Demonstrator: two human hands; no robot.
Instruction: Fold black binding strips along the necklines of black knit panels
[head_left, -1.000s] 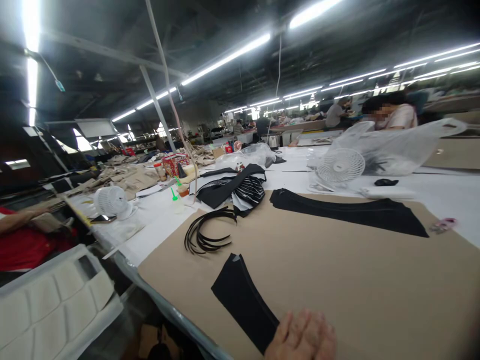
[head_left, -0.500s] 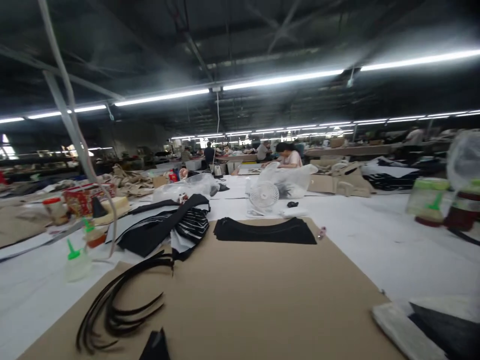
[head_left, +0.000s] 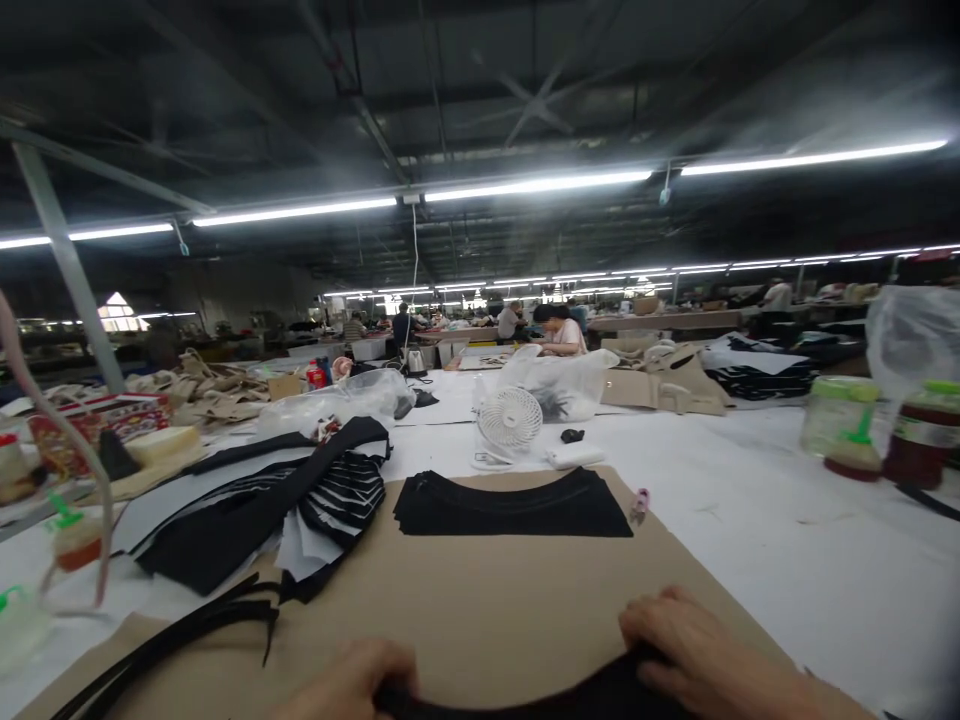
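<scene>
A curved black fabric piece (head_left: 540,695) lies along the near edge of the brown cardboard sheet (head_left: 487,590). My left hand (head_left: 352,680) has its fingers curled over the left end of this piece. My right hand (head_left: 690,645) presses down on its right end with the fingers bent over the cloth. Farther back on the cardboard rests a stack of black cut pieces (head_left: 510,505). Thin black curved strips (head_left: 187,640) lie at the cardboard's left corner.
A heap of black and striped fabric (head_left: 300,505) sits to the left. A small white fan (head_left: 510,425), plastic bags (head_left: 562,380), glue bottles (head_left: 67,530) and jars (head_left: 847,440) stand on the white table (head_left: 787,520). Other people work at distant tables.
The view swung right and then down. Both my hands came into view at the near edge, now resting on a black fabric piece.
</scene>
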